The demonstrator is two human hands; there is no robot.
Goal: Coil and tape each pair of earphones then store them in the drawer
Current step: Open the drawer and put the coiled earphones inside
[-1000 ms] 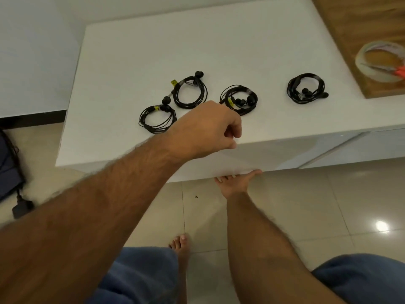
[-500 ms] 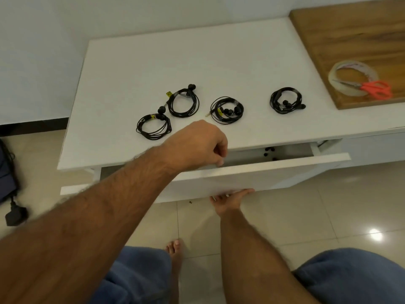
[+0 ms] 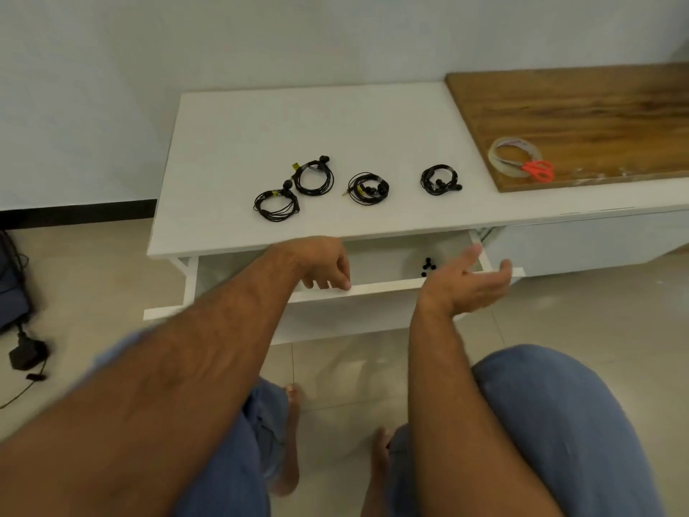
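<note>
Although the drawer (image 3: 373, 289) under the white worktop's (image 3: 223, 143) front edge stood pulled open, with only a few small dark bits inside, all four coiled earphone sets (image 3: 276, 206) (image 3: 314, 176) (image 3: 368, 188) (image 3: 440, 179) lay near that edge, so storing seemed not begun. Judging by their tidy bundles, coiling and taping looked finished. Left hand (image 3: 323, 261) hung loosely curled and empty over the drawer front; right hand (image 3: 468, 283) was spread, palm up, holding nothing.

My left forearm (image 3: 208, 330) covers much of the open drawer (image 3: 373, 289), so I can't see what lies in its left half. The small black bits (image 3: 427, 266) inside are too tiny to identify, and my right hand (image 3: 466, 285) is motion-blurred.
</note>
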